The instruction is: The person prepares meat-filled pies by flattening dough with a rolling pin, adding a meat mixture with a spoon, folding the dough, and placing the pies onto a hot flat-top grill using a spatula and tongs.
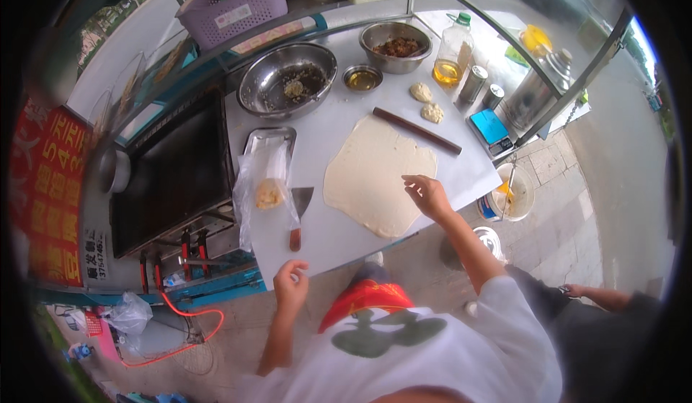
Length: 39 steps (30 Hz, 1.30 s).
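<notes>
A broad, thin sheet of rolled dough (378, 176) lies flat on the metal worktop. Over its right edge is my right hand (427, 193), fingers a little bent and holding nothing; whether it touches the dough I cannot tell. My left hand (292, 284) hovers off the worktop's front edge, fingers curled loosely with nothing in them. A dark wooden rolling pin (417, 131) rests across the dough's far right edge. Left of the dough lies a scraper with a wooden handle (295, 239), beside a plastic bag (246, 203) and a lump of filled dough (269, 194).
Behind the dough stand a large steel bowl (286, 81), a small oil bowl (363, 79), a bowl of dark filling (396, 47) and an oil bottle (453, 51). Two dough lumps (427, 102) sit near a scale (489, 127). A black griddle (173, 170) is left; another person (600, 327) stands right.
</notes>
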Motion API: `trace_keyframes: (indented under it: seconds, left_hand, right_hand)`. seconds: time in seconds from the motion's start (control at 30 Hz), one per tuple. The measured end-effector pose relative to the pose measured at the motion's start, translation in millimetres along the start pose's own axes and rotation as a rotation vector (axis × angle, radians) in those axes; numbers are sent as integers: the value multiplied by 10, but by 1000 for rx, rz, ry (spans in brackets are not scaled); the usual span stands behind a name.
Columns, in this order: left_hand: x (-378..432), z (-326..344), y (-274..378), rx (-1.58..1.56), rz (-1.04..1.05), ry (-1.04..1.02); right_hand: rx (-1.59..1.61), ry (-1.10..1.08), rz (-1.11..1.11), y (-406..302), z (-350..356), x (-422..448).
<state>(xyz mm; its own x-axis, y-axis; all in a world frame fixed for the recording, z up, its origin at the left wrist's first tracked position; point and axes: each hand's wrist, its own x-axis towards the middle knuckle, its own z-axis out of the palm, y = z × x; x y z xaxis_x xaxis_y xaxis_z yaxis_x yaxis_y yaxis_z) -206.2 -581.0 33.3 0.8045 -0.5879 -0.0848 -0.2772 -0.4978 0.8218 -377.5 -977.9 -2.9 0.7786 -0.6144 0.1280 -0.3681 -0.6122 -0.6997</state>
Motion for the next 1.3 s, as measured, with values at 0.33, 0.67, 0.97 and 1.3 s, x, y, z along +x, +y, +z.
trace_keyframes:
  seconds: [0.33, 0.67, 0.97, 1.3]
  left_hand:
    - [1989, 1331, 1711, -127, 275, -232]
    - [3803, 2683, 2351, -269, 98, -91]
    - [5083, 3459, 2413, 19, 279, 597]
    - [5453, 3544, 2519, 468, 435, 364]
  right_hand:
    - [-343, 113, 32, 913, -1152, 2871]
    - [-754, -331, 110, 1021, -1061, 5046]
    - [-721, -409, -12, 1240, -973, 5048]
    - [-387, -507, -39, 1410, -1147, 4984]
